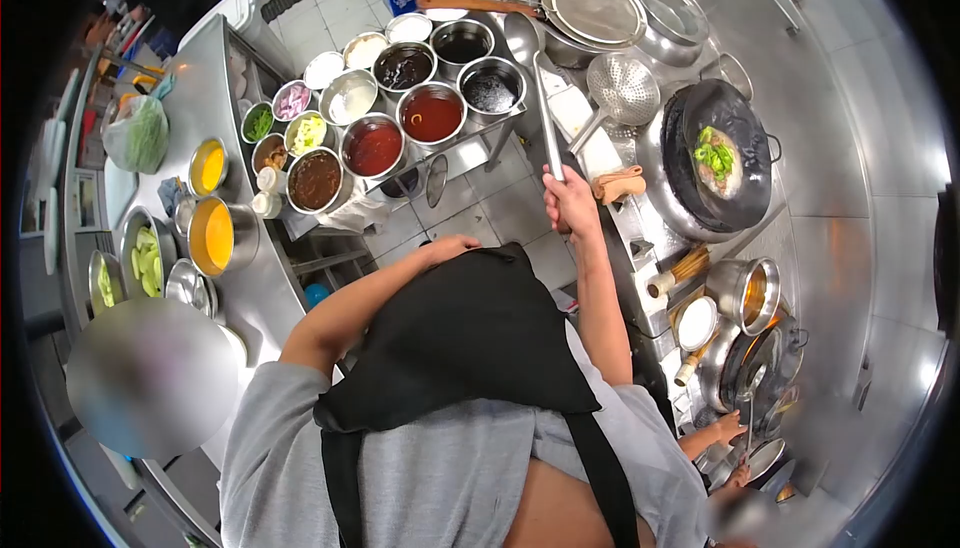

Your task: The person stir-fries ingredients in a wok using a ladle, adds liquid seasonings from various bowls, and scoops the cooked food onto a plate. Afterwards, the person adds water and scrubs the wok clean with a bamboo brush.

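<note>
My right hand [570, 204] is wrapped around the long metal handle of a ladle [547, 108]. The ladle's bowl lies up and away, between the sauce pots and the stove edge. My left hand [455, 247] rests at the upper edge of my black apron [465, 323], its fingers stretched out and partly hidden, with nothing visible in it. To the right, a wok [692, 163] sits on the range, holding chopped greens [714, 154] on something pale. A folded tan cloth [620, 184] lies on the stove edge near my right hand.
Pots of red sauce [432, 114], dark sauce and chopped ingredients crowd the cart ahead. A perforated skimmer [623, 88] and a strainer [592, 8] lie by the wok. Bamboo brushes [680, 270] line the stove edge. Another person's hands [728, 428] work at a second wok, lower right.
</note>
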A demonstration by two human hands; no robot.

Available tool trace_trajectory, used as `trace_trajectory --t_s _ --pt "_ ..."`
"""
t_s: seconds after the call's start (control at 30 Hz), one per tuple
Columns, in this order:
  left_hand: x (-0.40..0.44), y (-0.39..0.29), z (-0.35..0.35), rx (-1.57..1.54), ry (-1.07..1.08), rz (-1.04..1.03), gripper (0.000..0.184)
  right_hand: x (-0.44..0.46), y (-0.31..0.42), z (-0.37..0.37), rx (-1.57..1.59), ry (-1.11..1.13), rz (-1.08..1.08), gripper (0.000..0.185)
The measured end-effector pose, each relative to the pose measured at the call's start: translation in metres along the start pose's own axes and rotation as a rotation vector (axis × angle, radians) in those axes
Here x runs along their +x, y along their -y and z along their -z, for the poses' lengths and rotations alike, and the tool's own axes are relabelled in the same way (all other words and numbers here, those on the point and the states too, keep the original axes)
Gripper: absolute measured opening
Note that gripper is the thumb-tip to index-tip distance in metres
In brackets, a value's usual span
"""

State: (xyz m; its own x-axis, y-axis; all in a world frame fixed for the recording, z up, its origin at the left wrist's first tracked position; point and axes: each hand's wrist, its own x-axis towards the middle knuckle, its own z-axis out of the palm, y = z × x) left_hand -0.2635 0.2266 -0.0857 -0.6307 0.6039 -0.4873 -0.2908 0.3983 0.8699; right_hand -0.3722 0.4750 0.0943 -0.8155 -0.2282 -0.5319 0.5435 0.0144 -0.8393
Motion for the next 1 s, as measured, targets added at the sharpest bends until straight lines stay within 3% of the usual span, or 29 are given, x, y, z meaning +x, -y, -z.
trace_trajectory --t_s 0.13,0.27,0.4,0.57,1.0 --pt "-0.004 0.021 0.007 0.083 -0.121 -0.063 0.039 -0.040 -0.008 -0.011 0.036 0.007 -0.094 0.029" --pt "-0.012 0.031 0.010 0.029 -0.105 0.067 0.042 -0.047 -0.029 -0.020 -0.016 -0.012 -0.085 0.026" --pt "-0.008 0.043 0.011 -0.033 -0.071 -0.005 0.042 -0.042 -0.037 -0.027 0.033 -0.016 -0.137 0.025" --pt "-0.009 0.036 0.015 -0.034 -0.061 0.002 0.042 -0.054 -0.029 -0.030 0.292 0.063 -0.166 0.025" --pt "-0.005 0.008 0.023 -0.054 -0.083 0.078 0.042 -0.085 -0.001 -0.031 0.390 0.119 -0.103 0.029"
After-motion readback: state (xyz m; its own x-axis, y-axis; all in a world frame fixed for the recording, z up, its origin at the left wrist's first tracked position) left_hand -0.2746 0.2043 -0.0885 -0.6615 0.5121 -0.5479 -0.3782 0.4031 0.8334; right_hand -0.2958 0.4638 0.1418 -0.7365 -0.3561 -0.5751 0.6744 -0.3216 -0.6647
